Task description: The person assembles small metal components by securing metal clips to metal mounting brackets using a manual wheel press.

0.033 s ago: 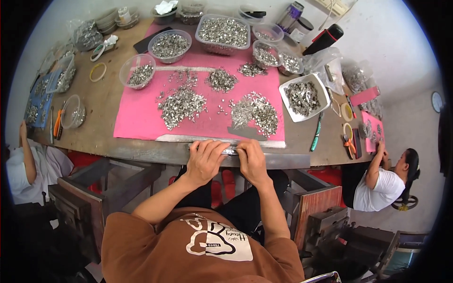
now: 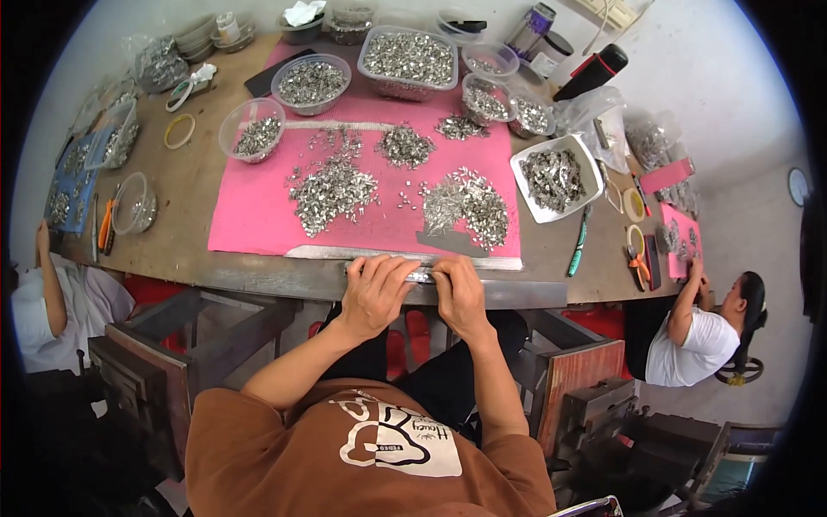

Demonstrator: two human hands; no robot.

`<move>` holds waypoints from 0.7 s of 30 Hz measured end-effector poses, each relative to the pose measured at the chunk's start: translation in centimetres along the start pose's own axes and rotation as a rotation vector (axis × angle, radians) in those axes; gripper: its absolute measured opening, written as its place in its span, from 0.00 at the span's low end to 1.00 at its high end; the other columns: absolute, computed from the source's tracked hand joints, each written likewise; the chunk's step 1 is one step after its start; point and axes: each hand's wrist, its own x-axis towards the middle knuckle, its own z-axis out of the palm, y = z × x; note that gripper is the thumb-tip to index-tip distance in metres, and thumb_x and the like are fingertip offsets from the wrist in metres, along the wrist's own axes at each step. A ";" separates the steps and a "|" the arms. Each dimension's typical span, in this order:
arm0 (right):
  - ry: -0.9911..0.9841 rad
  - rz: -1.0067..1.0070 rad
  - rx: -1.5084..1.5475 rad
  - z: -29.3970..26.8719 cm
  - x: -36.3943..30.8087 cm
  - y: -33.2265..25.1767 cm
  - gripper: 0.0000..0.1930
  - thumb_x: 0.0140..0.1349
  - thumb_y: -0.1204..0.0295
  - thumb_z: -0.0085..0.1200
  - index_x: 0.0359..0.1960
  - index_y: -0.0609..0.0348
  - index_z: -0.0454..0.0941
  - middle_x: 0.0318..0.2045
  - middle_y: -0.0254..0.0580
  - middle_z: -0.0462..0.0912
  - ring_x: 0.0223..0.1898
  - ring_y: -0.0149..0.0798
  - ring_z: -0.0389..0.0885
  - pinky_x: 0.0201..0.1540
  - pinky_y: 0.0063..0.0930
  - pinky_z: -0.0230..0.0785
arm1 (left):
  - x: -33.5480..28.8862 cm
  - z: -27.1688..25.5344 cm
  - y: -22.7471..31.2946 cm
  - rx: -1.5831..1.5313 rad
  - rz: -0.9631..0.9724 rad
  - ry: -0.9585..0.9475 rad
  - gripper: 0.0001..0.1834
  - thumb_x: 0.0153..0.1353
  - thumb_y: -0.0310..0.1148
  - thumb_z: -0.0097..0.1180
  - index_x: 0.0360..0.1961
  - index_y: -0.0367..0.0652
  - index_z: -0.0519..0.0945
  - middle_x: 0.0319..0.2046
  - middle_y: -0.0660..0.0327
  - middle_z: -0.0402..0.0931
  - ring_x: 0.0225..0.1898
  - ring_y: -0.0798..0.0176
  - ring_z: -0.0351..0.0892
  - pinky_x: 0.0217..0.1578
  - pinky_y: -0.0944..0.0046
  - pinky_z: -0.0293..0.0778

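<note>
At the front edge of the table, my left hand [image 2: 376, 291] and my right hand [image 2: 462, 297] grip a short silvery metal strip [image 2: 419, 277] from its two ends. Fingers and thumbs are closed on it and cover most of it, so its exact kind does not show. Just beyond my hands lies a pink mat [image 2: 245, 207]. Small shiny metal pieces are heaped on it: a large pile [image 2: 334, 196] at the left, another pile [image 2: 484, 215] at the right, and smaller piles [image 2: 405, 146] farther back.
Clear bowls [image 2: 311, 84] and a white square dish [image 2: 556, 179] hold more metal pieces. A green-handled tool [image 2: 580, 241] lies right of the mat, with orange-handled pliers [image 2: 637, 269] farther right. One person [image 2: 702, 336] works at the right, another [image 2: 52, 310] at the left.
</note>
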 end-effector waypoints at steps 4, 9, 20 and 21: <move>0.008 -0.011 -0.011 0.1 -0.2 -0.3 0.06 0.63 0.83 0.57 0.39 0.64 0.73 0.36 0.50 0.79 0.37 0.55 0.77 0.43 0.45 0.70 | -0.3 -0.2 0.1 -0.011 0.006 0.011 0.24 0.58 0.32 0.68 0.57 0.47 0.78 0.49 0.64 0.80 0.50 0.58 0.77 0.55 0.53 0.59; 0.010 -0.048 -0.059 0.2 -0.2 -0.1 0.07 0.62 0.83 0.58 0.40 0.63 0.74 0.37 0.49 0.80 0.38 0.53 0.78 0.44 0.43 0.70 | -0.1 0.0 -0.1 -0.014 0.008 0.016 0.25 0.57 0.31 0.68 0.56 0.46 0.79 0.49 0.63 0.80 0.50 0.58 0.77 0.55 0.53 0.59; 0.079 -0.221 -0.322 0.7 -2.0 -0.7 0.13 0.58 0.80 0.64 0.45 0.62 0.81 0.49 0.46 0.82 0.49 0.48 0.81 0.52 0.42 0.68 | -0.3 0.0 0.0 0.005 -0.009 0.012 0.24 0.57 0.31 0.67 0.56 0.48 0.79 0.48 0.62 0.79 0.52 0.58 0.76 0.57 0.53 0.60; 0.092 -0.207 -0.389 0.6 -2.5 -0.9 0.12 0.58 0.79 0.63 0.45 0.61 0.81 0.49 0.45 0.82 0.50 0.48 0.81 0.53 0.42 0.68 | -0.4 0.1 0.1 0.022 -0.008 0.028 0.24 0.57 0.31 0.67 0.56 0.48 0.79 0.48 0.62 0.79 0.52 0.58 0.76 0.57 0.53 0.60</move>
